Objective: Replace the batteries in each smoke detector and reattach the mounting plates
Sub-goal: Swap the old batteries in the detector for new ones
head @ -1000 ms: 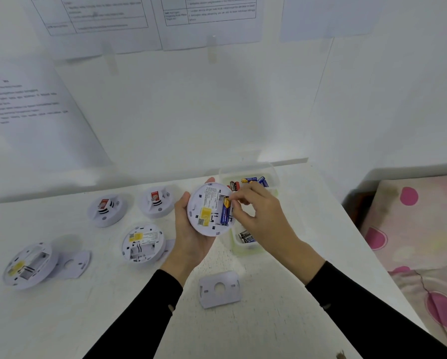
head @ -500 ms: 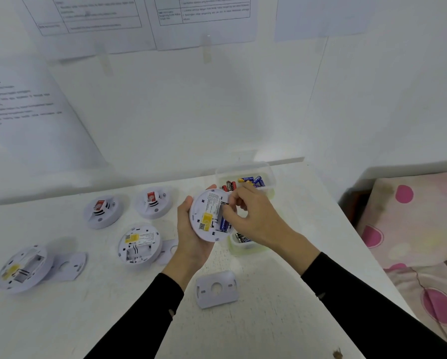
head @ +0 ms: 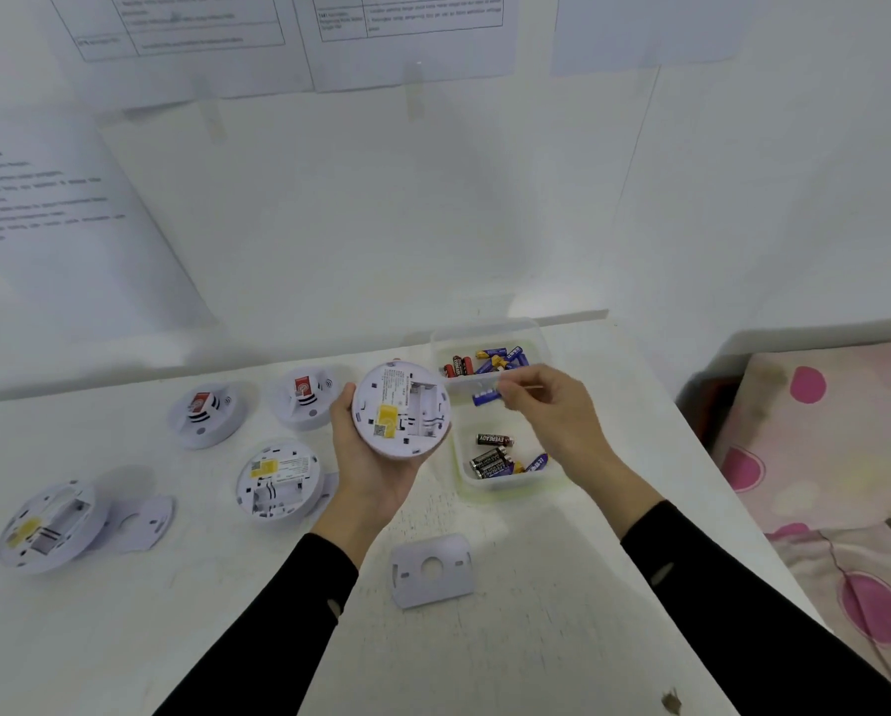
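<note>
Battery removal is under way: the left hand cups the smoke detector above the tabletop, bay empty, while the right hand's fingers pinch a blue battery over the near tub, likely due there.

We see a white tabletop set into a corner of plain white walls. 3 printed sheets are taped up high, 1 more on the left. At right lies a bed with pink-dotted bedding.
</note>
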### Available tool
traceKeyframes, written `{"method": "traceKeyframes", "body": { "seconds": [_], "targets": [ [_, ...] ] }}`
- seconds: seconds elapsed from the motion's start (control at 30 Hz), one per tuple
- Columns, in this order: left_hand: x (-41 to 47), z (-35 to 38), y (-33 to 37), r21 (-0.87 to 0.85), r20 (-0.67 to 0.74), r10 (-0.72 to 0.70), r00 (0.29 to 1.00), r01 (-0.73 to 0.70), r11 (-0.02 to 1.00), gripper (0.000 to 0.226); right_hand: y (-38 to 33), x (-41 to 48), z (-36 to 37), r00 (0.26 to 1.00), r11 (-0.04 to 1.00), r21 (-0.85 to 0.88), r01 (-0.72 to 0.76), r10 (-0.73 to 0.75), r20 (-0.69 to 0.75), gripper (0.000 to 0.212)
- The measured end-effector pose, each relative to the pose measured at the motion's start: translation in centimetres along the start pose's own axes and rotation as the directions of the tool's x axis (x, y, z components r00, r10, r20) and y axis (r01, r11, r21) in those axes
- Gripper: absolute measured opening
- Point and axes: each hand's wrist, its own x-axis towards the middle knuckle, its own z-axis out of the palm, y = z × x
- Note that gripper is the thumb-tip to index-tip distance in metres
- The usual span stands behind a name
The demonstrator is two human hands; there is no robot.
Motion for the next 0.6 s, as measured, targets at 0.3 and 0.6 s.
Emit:
{"method": "traceKeyframes", "body": {
  "seconds": [0.3,0.6],
  "targets": [
    [-0.4,-0.9,0.5,-0.031,-0.040,0.015,0.999,-0.016,0.999,0.051,4.8,2.1,-0.5,0.997,0.840,-0.537,-0.081,0.074,-0.035,0.008],
    [-0.7,-0.9,0.2,-0.080,-0.041,-0.014,0.999,0.010,0.997,0.053,3.7,-2.3,2.0,0.914,0.685,-0.613,0.393,-0.362,0.181,0.014]
  ]
}}
